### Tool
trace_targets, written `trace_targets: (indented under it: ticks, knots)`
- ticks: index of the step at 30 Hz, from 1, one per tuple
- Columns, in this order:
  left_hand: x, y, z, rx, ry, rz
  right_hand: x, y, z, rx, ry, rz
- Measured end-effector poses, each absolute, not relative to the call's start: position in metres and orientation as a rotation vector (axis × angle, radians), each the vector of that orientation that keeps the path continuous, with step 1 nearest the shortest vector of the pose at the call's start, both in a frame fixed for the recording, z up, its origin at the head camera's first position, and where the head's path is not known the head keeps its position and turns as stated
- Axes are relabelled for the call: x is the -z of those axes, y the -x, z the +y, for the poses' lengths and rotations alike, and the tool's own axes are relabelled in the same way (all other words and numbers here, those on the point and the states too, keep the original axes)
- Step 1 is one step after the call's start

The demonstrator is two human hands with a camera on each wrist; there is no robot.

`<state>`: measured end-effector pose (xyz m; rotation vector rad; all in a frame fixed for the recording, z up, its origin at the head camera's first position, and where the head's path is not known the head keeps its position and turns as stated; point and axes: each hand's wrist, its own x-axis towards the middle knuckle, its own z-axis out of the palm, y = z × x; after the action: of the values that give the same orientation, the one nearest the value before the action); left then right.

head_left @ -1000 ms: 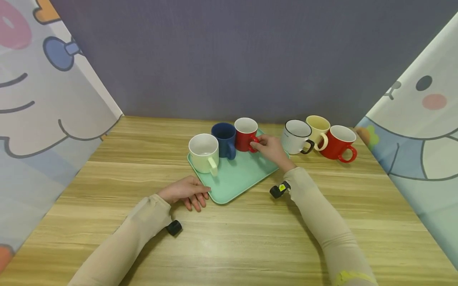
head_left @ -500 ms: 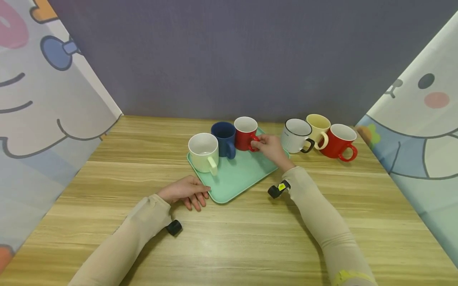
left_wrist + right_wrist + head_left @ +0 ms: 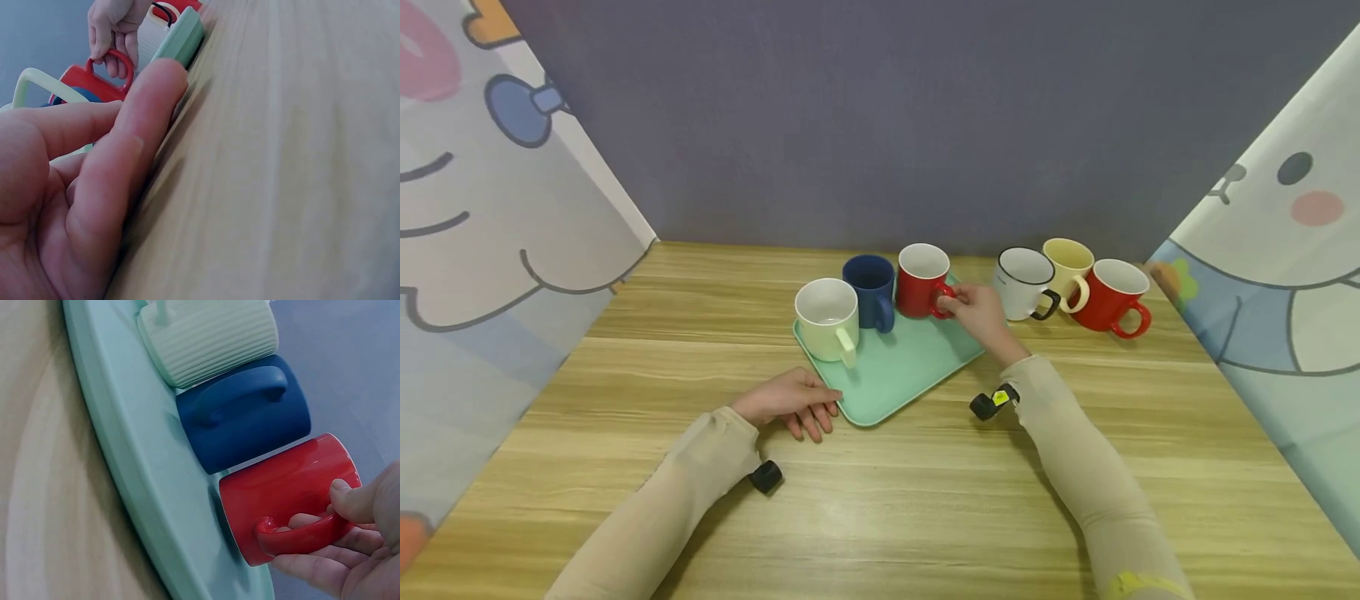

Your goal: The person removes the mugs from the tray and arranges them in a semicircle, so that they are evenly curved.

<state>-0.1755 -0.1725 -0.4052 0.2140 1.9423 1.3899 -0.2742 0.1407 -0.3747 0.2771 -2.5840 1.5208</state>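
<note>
In the head view a red mug (image 3: pixel 917 293) with a white inside stands upright toward the back of the mint-green tray (image 3: pixel 887 387). My right hand (image 3: pixel 981 315) pinches its handle, thumb on top and fingers behind, as the right wrist view shows. A dark blue mug (image 3: pixel 869 300) is to its left on the tray, and a pale green ribbed mug (image 3: pixel 209 340) is at the tray's left end. At the tray's near left edge, my left hand (image 3: pixel 793 402) holds the rim, with the thumb over it and the other fingers low by the tabletop.
Right of the tray stand a white mug (image 3: pixel 1018 292) with a black rim, a yellow mug (image 3: pixel 1067 260) and a second red mug (image 3: pixel 1101 302), close together. A grey panel (image 3: pixel 880 125) rises behind the wooden table (image 3: pixel 880 508); cartoon-printed sheets (image 3: pixel 497 250) hang at both sides.
My right hand has shifted the red mug slightly to the right, widening the gap from the blue mug. The left hand and the tray have stayed in place.
</note>
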Motion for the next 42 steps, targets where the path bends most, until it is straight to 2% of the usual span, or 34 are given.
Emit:
trace_targets:
  ticks: [16, 32, 42]
  knots:
    - [0.407, 0.176, -0.173, -1.394, -0.213, 1.938, 0.355, 0.262, 0.163, -1.526, -0.282, -2.584]
    - [0.406, 0.177, -0.173, -1.385, -0.214, 1.947, 0.34, 0.233, 0.186, -1.448, -0.376, -2.623]
    - [0.407, 0.176, -0.172, -1.382, -0.193, 1.961, 0.327, 0.218, 0.205, -1.443, -0.303, -2.64]
